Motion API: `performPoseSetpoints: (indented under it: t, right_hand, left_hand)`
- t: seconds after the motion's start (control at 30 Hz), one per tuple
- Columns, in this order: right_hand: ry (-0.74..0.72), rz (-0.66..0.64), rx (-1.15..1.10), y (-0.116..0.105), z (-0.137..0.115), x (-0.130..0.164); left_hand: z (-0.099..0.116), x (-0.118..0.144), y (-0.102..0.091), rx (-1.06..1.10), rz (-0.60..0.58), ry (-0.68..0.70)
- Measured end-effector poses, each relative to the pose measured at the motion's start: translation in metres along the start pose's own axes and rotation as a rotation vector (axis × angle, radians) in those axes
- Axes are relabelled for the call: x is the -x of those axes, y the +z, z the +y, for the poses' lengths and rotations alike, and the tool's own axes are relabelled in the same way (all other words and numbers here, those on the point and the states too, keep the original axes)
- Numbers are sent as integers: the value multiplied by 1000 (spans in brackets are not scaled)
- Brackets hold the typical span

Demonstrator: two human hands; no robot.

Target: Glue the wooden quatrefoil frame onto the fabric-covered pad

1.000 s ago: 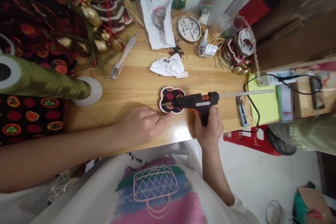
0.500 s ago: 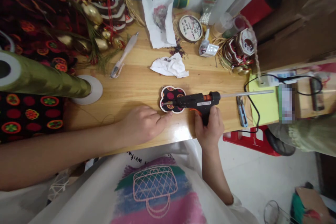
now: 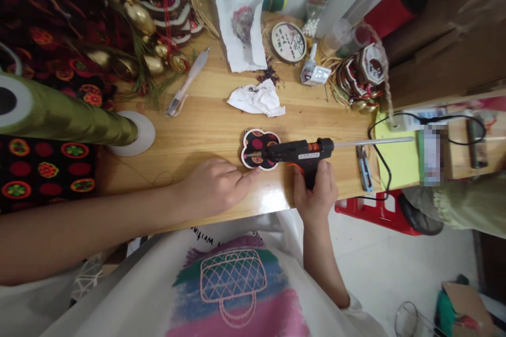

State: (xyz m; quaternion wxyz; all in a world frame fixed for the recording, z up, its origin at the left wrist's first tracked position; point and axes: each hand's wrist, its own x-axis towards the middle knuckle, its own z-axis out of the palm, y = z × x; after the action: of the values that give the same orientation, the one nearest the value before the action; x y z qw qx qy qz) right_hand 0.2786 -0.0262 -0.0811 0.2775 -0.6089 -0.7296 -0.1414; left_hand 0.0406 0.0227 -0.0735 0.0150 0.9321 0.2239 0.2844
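On the wooden tabletop lies a flower-shaped ornament with a white rim, covered in dark fabric with red and orange round prints. My left hand rests beside it, fingers mostly curled, with a fingertip holding its lower edge. Wrapped around the handle of a black hot glue gun is my right hand. The gun lies level, its nozzle over the ornament's lower left part, hiding some of its right side. A long translucent glue stick sticks out of the gun's back. Whether the nozzle touches the fabric I cannot tell.
Crumpled white paper, a pen, a round tin and a small bottle lie beyond. A green ribbon roll stands left. Blue-handled cutters and a black cable are right.
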Motion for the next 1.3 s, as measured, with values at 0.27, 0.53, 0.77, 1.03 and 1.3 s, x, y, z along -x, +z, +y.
performPoseSetpoints:
  t: [0.27,0.53,0.77,1.03,1.3]
  right_hand:
    - [-3,-16,-16,-2,0,-1]
    - [-18,-17,-24,-3,1,-3]
    - [-38,-5,-11,-2,1,-3]
    - [-46,1,-20,-1,2,-2]
    - [-52,20,-24,-1,1,-2]
  left_hand:
    - [0,1,0,-12,0,-10]
    - [0,0,0,6,-2,-10]
    - [0,0,0,-16,4,-5]
    - [0,0,0,-7,-11,0]
    - [0,1,1,-23,-3,-5]
